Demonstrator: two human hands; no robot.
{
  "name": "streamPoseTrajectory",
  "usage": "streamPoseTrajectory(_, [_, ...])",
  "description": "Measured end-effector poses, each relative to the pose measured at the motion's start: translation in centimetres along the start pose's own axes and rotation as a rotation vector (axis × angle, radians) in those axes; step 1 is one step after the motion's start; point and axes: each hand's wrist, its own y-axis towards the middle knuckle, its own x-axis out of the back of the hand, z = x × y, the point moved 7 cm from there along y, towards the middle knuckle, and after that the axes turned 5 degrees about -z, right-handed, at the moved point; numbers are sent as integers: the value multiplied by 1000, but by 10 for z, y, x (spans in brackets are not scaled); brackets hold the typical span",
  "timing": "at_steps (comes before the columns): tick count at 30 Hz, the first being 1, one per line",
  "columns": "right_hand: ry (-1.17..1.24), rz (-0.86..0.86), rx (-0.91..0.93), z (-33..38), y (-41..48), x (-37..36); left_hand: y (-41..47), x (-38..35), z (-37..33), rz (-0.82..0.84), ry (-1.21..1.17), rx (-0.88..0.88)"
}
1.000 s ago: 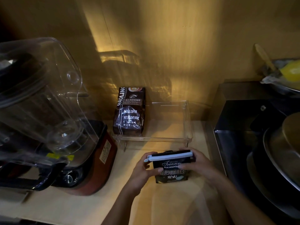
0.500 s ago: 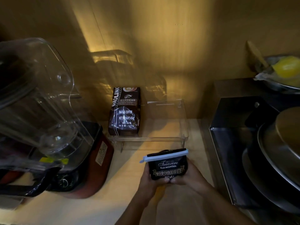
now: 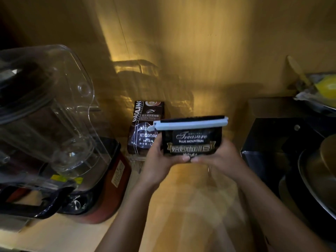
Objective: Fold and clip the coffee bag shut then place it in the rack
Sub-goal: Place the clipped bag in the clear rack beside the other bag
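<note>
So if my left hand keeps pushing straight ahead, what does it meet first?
Probably the brown coffee bag standing in the clear rack, just beyond your left hand; depth is hard to judge.

Both hands, left hand (image 3: 156, 168) and right hand (image 3: 221, 159), hold black coffee bag (image 3: 190, 142) upright above worktop (image 3: 190, 206); pale clip (image 3: 189, 124) across folded top. Second coffee bag (image 3: 143, 128) behind, near worktop's back edge; blender (image 3: 54, 124) left.

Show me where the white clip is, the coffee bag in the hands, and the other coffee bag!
white clip (image 3: 189, 124), head view, middle of its long bar.
held coffee bag (image 3: 190, 140), head view, front label under the clip.
other coffee bag (image 3: 143, 124), head view, visible front, left of the held one.
</note>
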Motion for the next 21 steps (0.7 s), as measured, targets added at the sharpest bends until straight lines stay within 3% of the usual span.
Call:
streamPoseTrajectory(7, [-122,-15,-91,-48,47,-12,38,0,30,-153,297,74])
streamPoseTrajectory(11, [-126,-97,-84,-67,40,-8,35,-2,49,-223,244,113])
streamPoseTrajectory(15, [-251,-310,16,-66,21,-1,32,4,51,-390,227,102])
streamPoseTrajectory(21, [-459,-374,62,-60,16,-9,31,-10,44,-419,301,-15])
